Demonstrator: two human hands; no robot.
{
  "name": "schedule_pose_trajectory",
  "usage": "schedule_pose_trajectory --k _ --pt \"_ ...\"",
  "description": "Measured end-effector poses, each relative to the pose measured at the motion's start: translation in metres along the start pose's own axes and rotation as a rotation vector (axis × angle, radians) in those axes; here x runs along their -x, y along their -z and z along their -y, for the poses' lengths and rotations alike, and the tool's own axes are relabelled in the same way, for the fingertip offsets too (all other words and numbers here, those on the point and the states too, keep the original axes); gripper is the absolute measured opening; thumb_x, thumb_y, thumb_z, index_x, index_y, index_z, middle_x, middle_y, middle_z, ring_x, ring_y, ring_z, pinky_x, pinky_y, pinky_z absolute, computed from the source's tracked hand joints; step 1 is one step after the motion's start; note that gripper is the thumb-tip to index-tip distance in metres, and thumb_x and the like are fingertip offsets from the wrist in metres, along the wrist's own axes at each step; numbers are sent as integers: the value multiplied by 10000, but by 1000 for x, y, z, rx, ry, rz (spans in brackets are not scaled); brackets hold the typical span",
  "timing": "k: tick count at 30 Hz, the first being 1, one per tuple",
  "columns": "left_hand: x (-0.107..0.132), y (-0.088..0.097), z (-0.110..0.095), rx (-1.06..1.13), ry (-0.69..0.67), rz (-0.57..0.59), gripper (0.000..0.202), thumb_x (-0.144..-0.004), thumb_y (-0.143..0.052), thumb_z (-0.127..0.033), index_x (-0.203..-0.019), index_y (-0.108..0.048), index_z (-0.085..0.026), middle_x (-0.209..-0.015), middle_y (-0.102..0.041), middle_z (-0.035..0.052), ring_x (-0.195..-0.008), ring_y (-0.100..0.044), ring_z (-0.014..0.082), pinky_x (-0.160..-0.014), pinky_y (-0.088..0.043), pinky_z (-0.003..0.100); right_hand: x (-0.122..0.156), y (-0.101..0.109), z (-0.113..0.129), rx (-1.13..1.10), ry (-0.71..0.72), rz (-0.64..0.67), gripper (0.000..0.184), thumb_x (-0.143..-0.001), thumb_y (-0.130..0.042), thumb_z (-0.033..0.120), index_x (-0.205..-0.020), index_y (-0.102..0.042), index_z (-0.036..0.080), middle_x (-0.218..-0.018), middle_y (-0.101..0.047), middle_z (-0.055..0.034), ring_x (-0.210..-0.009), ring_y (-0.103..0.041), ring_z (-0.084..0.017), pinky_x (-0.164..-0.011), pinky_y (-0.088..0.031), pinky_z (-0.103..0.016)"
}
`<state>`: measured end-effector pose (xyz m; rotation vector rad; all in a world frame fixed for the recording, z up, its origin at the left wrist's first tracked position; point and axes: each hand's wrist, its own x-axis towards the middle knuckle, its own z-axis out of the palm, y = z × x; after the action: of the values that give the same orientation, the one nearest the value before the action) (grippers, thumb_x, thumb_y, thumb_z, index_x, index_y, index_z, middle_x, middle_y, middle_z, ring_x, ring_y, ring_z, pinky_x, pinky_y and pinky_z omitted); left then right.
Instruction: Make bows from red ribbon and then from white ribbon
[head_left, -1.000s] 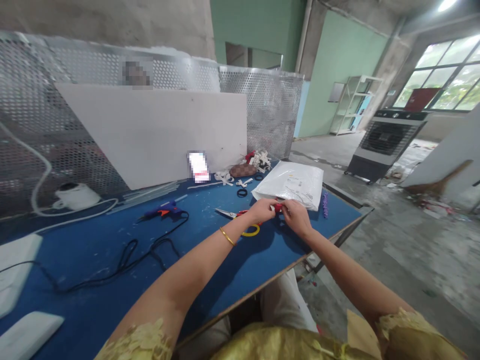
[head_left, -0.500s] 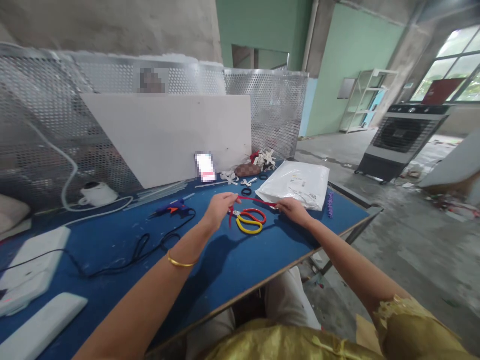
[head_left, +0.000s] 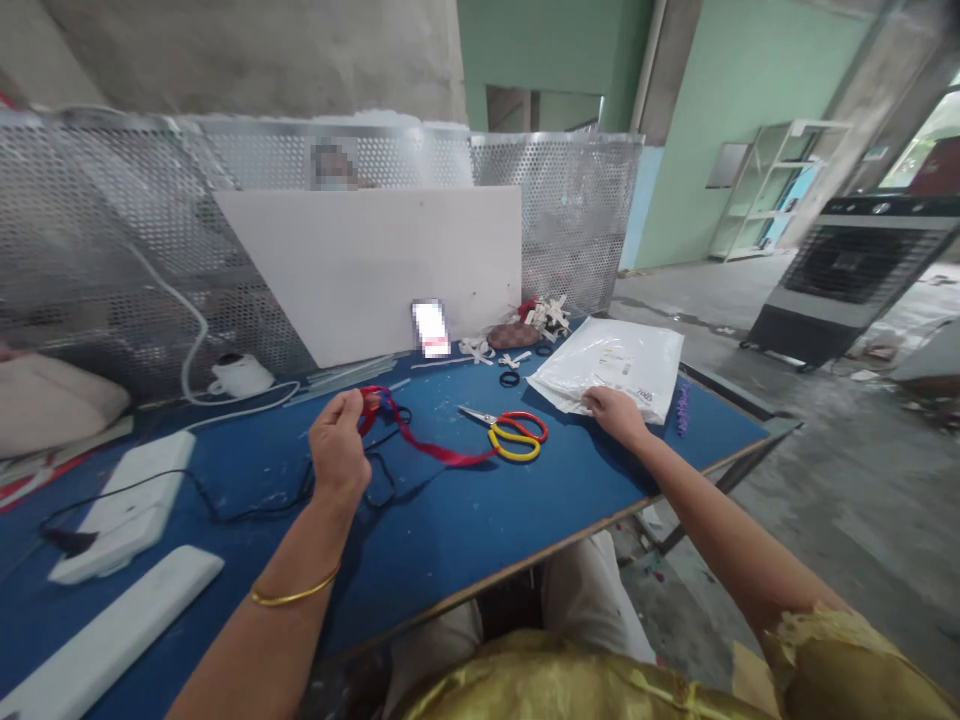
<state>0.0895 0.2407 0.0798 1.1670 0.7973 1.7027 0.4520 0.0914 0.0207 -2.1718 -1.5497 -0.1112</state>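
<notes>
My left hand is closed on a red ribbon, which loops at the fingers and trails rightward to the scissors. Those scissors, with one red and one yellow handle, lie on the blue table, blades pointing left. At the front edge of a white plastic mailing bag, my right hand has its fingers pinched on the plastic. Behind the ribbon, a blue glue gun is mostly hidden by it and my left hand.
A lit phone leans on a white board. Near it are white ribbon bows, a brown checked pouch and black rings. A power strip with a black cord and a white cup are at left.
My left hand has moved left with the ribbon, over the glue gun. My right hand has let go of the ribbon's other end and moved to the bag's edge. The view has turned slightly left.
</notes>
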Motion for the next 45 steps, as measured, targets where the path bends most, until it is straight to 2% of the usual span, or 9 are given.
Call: schedule_pose_trajectory --k 5,8,10,17,26,34,37,41,45 --pt "7 -11 -9 275 312 127 97 -735 -607 -132 -643 -637 -118 -624 -617 3 -603 -560 69 -649 -466 163 -5 9 19 -7 1 27 149 -821 -510 208 -804 -652 167 -811 -665 -78 -763 -579 -192 -653 -355 -262" --pt "20 -25 -17 436 610 161 129 -793 -567 -121 -672 -611 -120 -626 -617 7 -598 -587 84 -686 -505 210 -15 17 63 -132 86 10 200 -859 -468 258 -874 -657 194 -815 -672 -37 -752 -588 -163 -671 -386 -247" --pt "28 -33 -18 470 706 172 158 -818 -551 -129 -670 -607 -118 -627 -624 14 -647 -621 103 -709 -516 224 -20 15 105 -522 184 26 207 -840 -509 306 -925 -659 192 -842 -676 -29 -777 -598 -162 -709 -417 -252" --pt "41 -31 -1 382 723 228 119 -787 -599 -161 -801 -694 -91 -812 -705 68 -739 -642 101 -721 -503 181 -14 -37 212 -1345 193 589 241 -668 -710 324 -812 -637 145 -818 -652 -14 -797 -591 -151 -797 -445 -288" --pt "30 -14 7 270 619 254 148 -674 -712 -251 -763 -699 -133 -1036 -687 81 -869 -640 155 -787 -492 265 -11 -39 195 -1792 -164 804 222 -716 -673 272 -854 -530 173 -714 -596 1 -642 -619 -137 -730 -495 -312" --pt "26 -7 21 103 530 -34 162 -650 -649 -271 -565 -595 -144 -559 -589 -13 -526 -562 115 -536 -406 232 -22 -40 188 -1385 -10 602 179 -765 -626 321 -819 -580 157 -684 -579 18 -404 -362 -32 -379 -237 -185" --pt "25 -5 23 -169 406 18 163 -713 -598 -292 -625 -625 -158 -609 -608 12 -615 -588 155 -593 -413 259 -24 -40 188 -1322 -37 561 202 -750 -639 346 -811 -588 160 -664 -560 26 -408 -315 -30 -381 -201 -194" --pt "29 -7 17 -518 -53 160 290 -753 -625 -298 -1033 -669 -239 -1146 -625 53 -1089 -525 221 -950 -359 321 -23 -40 188 -1269 -14 566 170 -761 -623 324 -798 -592 161 -641 -546 25 -430 -309 -37 -396 -200 -197" --pt "35 -12 15 -567 -118 490 255 -729 -677 -311 -979 -709 -275 -1013 -683 36 -1009 -562 219 -992 -322 322 -21 -43 188 -1219 60 547 116 -771 -603 283 -796 -599 170 -654 -560 21 -445 -328 -42 -404 -214 -192"
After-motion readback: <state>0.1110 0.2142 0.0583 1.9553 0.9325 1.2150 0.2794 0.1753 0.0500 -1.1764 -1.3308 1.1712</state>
